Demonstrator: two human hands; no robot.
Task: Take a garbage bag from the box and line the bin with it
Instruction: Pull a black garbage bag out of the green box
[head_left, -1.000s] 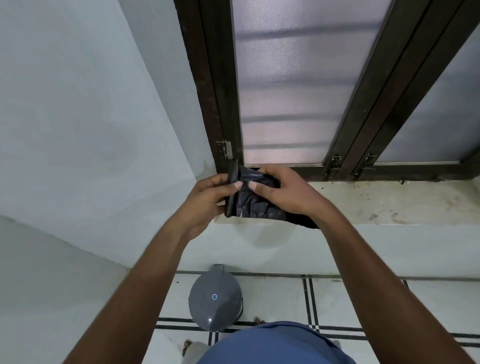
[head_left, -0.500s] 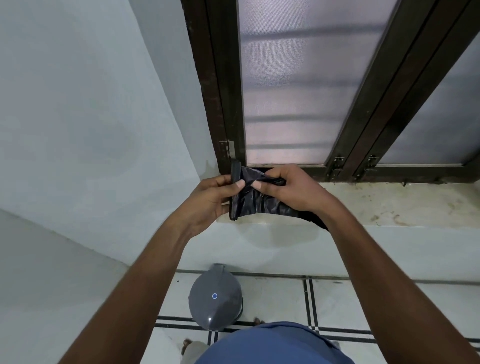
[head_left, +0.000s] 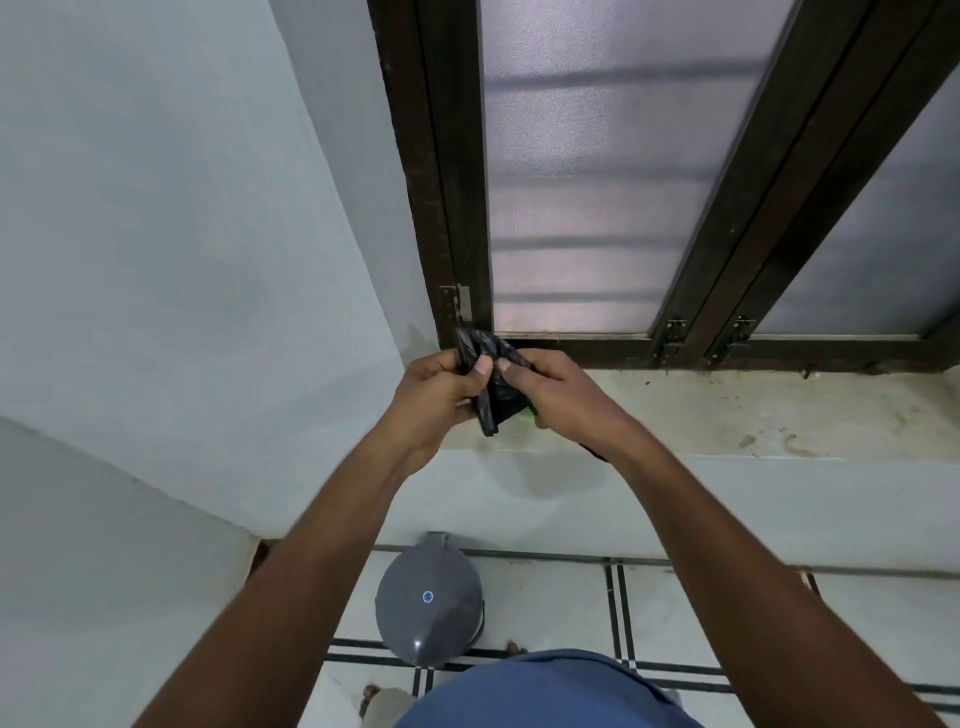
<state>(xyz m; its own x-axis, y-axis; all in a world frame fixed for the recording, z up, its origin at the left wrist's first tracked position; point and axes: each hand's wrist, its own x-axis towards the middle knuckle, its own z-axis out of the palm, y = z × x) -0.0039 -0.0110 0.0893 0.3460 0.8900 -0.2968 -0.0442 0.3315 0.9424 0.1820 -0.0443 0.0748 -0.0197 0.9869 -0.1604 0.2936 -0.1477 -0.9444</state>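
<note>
While the bin (head_left: 429, 603) sits lid-down on the floor, the folded garbage bag (head_left: 491, 387) is up at sill height.

Left hand (head_left: 434, 397) and right hand (head_left: 553, 392) both pinch it, thumbs nearly touching. Its long axis runs up-down between them; the bin's straight below, slightly left-hand side, I'd guess.

No readable text, brand, number or sign showed anywhere. The grey bin (head_left: 428, 605) lid carried a small round blue sticker (head_left: 427, 597), but whatever was printed on it was too small to read.
</note>
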